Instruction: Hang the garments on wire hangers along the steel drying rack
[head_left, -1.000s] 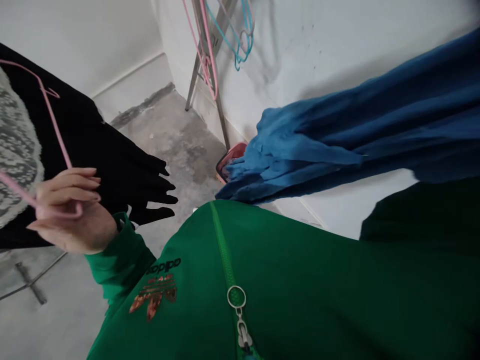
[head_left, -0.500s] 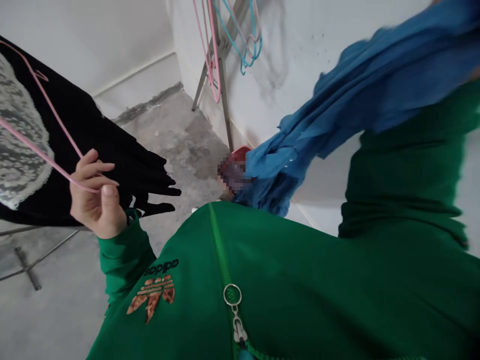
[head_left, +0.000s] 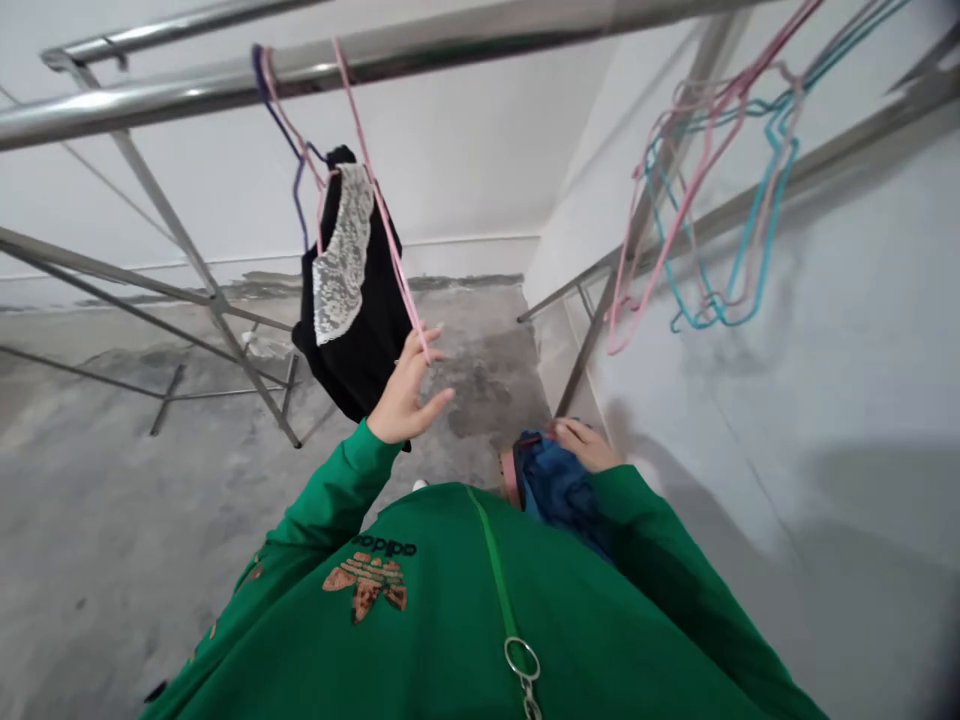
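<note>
Shows black on the hanging garment (head_left: 365, 350), floral white on its lace panel (head_left: 341, 275), pink along the front hanger (head_left: 379, 197), and deep blue on the bunched cloth (head_left: 561, 490). Runs green over the jacket (head_left: 450, 620), mottled brown over its logo (head_left: 366, 580).

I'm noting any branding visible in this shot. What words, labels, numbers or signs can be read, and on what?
"adidas": dark lettering on the chest of the green jacket, upside down in this view, just above a bronze-coloured emblem.
No other text can be made out, including on the black garment, the blue cloth or the hangers.
</note>
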